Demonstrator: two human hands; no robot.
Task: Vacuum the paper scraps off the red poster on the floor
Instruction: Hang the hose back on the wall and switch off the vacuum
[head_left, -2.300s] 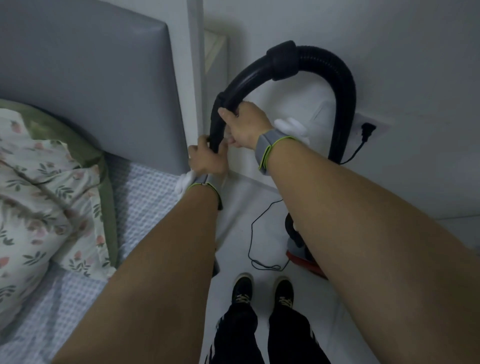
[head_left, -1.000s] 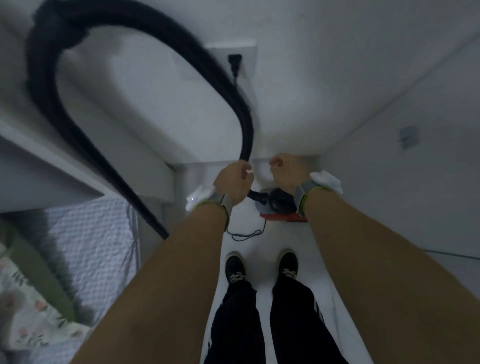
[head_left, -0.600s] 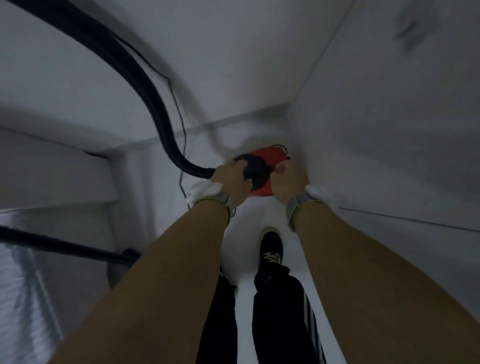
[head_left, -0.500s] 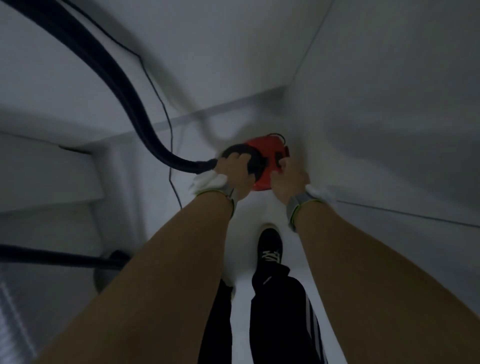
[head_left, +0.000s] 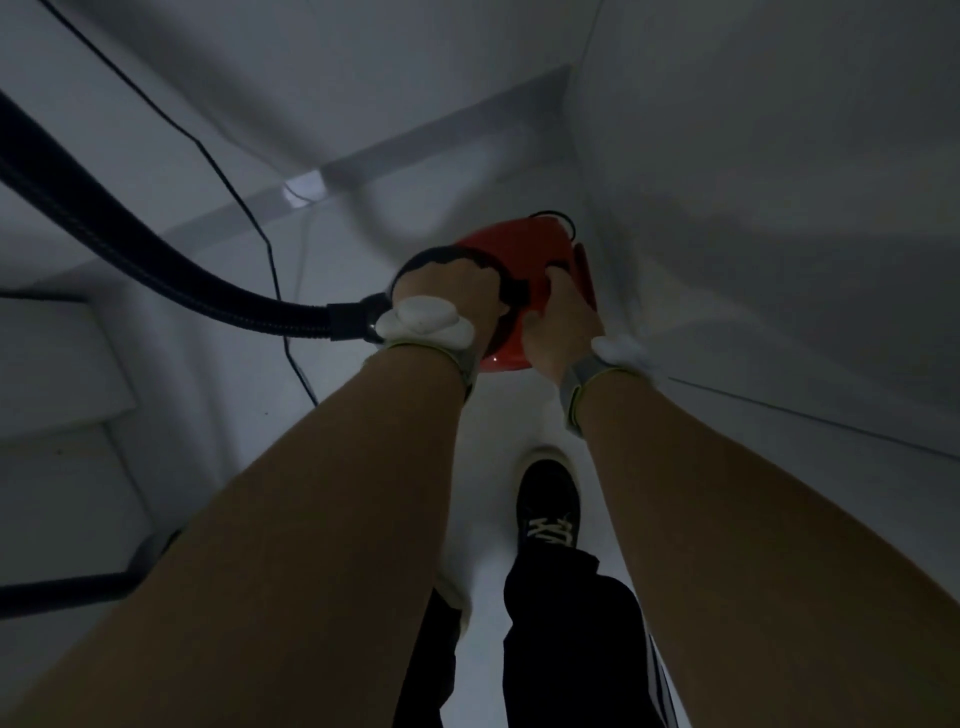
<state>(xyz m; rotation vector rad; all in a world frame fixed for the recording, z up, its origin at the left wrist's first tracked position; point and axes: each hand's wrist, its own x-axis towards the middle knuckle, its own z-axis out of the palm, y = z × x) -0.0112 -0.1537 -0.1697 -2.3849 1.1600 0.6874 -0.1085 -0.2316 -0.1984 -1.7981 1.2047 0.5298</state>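
Note:
A red canister vacuum cleaner (head_left: 519, 249) sits on the white floor in a corner between two white walls. My left hand (head_left: 457, 296) is closed over the black round part on top of it, where the black ribbed hose (head_left: 156, 265) joins. My right hand (head_left: 561, 322) grips the canister's right side, fingers on a dark part by its edge. The hose runs up and off to the left. The red poster and the paper scraps are not in view.
A thin black power cord (head_left: 249, 218) trails down the wall to the floor left of the vacuum. A dark wand (head_left: 62, 592) lies at the lower left. My black shoe (head_left: 548, 514) stands just behind the canister. Walls close in ahead and on the right.
I have bent down from the bedside hose to the canister. Both hands left the hose and came to rest on the red vacuum, which now looks closer.

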